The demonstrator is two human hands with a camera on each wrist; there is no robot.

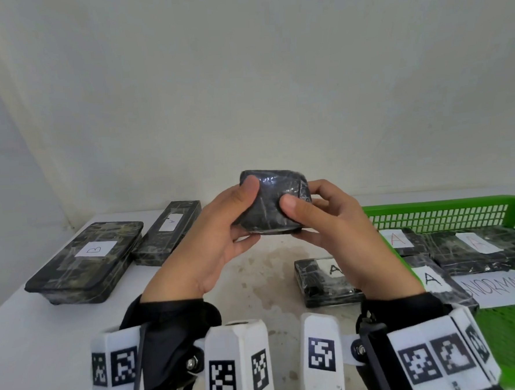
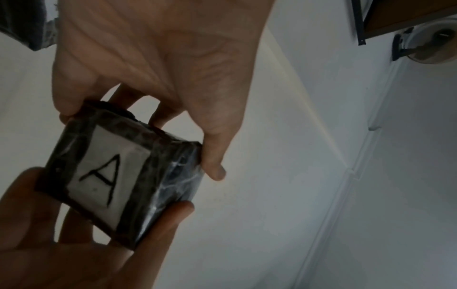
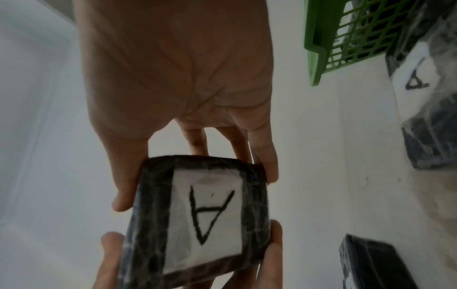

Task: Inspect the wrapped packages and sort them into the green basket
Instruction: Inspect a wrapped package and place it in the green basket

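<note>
I hold a small black plastic-wrapped package point(image 1: 273, 203) up above the white table point(image 1: 48, 343). My left hand point(image 1: 219, 236) grips its left side and my right hand point(image 1: 339, 229) its right side, thumbs on the plain face towards me. In the wrist views the far face of the package point(image 2: 118, 176) point(image 3: 205, 215) carries a white label marked A. The green basket point(image 1: 432, 211) stands at the right with several A-labelled packages point(image 1: 476, 247) in it. One more A package point(image 1: 325, 281) lies on the table just left of the basket.
At the left of the table lie a large wrapped package marked B point(image 1: 85, 262) and a long one marked A point(image 1: 169, 230). A paper sheet reading NORMAL point(image 1: 503, 288) lies in the basket. A white wall rises behind the table.
</note>
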